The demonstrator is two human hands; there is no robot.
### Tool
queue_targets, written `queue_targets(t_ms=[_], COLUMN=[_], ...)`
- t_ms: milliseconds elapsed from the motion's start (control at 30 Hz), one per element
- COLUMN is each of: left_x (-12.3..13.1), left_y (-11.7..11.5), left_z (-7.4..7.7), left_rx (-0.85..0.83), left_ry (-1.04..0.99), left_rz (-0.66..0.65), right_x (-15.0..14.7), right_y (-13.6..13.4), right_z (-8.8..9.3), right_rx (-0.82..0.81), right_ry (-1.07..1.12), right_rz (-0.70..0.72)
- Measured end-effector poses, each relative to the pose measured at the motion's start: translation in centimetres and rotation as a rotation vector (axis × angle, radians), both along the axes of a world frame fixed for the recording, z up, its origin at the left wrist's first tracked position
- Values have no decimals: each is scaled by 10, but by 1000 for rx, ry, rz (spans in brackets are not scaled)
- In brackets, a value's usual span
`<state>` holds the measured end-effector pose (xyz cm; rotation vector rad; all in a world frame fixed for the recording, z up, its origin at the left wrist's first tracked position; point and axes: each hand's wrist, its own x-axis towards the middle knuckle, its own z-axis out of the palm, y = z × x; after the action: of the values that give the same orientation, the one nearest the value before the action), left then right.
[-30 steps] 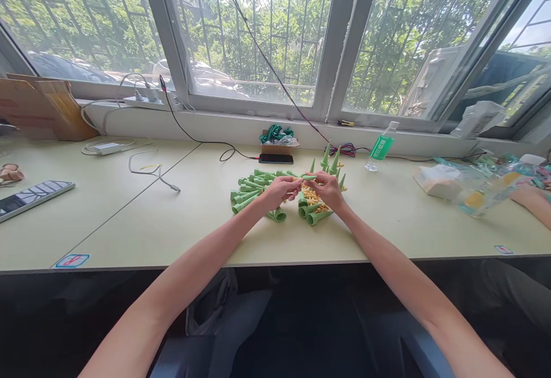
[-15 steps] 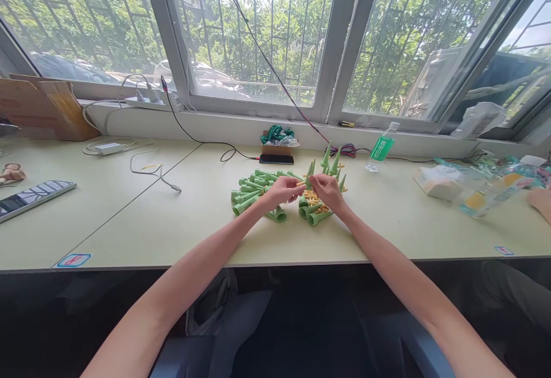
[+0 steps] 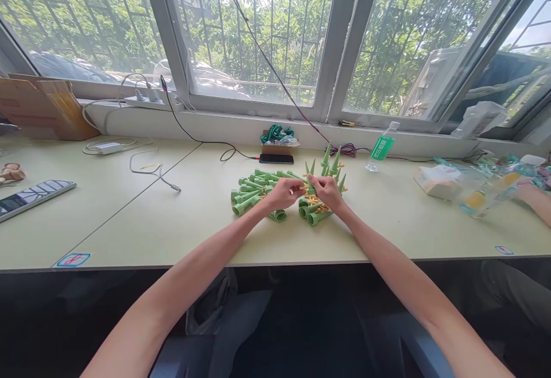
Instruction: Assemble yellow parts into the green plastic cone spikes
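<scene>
My left hand (image 3: 284,192) pinches a small yellow peg-like piece (image 3: 303,187) at its fingertips. Close beside it, my right hand (image 3: 328,191) is closed around the lower part of a green cone-shaped plastic spike (image 3: 312,166), held point up. The yellow piece meets the spike's side; my fingers hide whether it sits inside. Below and between the hands lie several loose yellow pieces (image 3: 310,200). Green spikes (image 3: 246,199) lie piled left of my left hand, and more green spikes (image 3: 318,216) lie in front of my right. Behind the right hand, several spikes (image 3: 335,164) stand upright with yellow pieces attached.
A black phone (image 3: 276,159) lies before a small open box (image 3: 279,141). A green-labelled bottle (image 3: 382,147) leans by the sill. At right are a tissue pack (image 3: 438,182), a clear bottle (image 3: 493,195) and another person's hand (image 3: 536,197). Cables (image 3: 155,172) and a tablet-like device (image 3: 37,197) occupy the left.
My left hand has shifted slightly right, bringing the yellow piece up against the green spike. The other person's hand at far right has moved left, towards the clear bottle.
</scene>
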<state>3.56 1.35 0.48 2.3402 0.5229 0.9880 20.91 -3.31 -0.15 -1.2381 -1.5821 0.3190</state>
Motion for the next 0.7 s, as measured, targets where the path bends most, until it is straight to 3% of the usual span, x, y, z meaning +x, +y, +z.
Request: queue_targets(t_ms=[200, 367, 533, 700], left_x=[-2, -1, 1, -1], left_y=[3, 5, 4, -1], left_z=[-3, -5, -4, 6], left_rx=[208, 243, 115, -242], left_ry=[-4, -6, -43, -92], left_rz=[-46, 3, 92, 87], right_x=[-1, -4, -5, -3], right_y=[-1, -1, 1, -1], right_z=[1, 1, 0, 1], right_rx=[-33, -30, -41, 19], right_ry=[27, 94, 167, 170], right_rz=[23, 33, 17, 42])
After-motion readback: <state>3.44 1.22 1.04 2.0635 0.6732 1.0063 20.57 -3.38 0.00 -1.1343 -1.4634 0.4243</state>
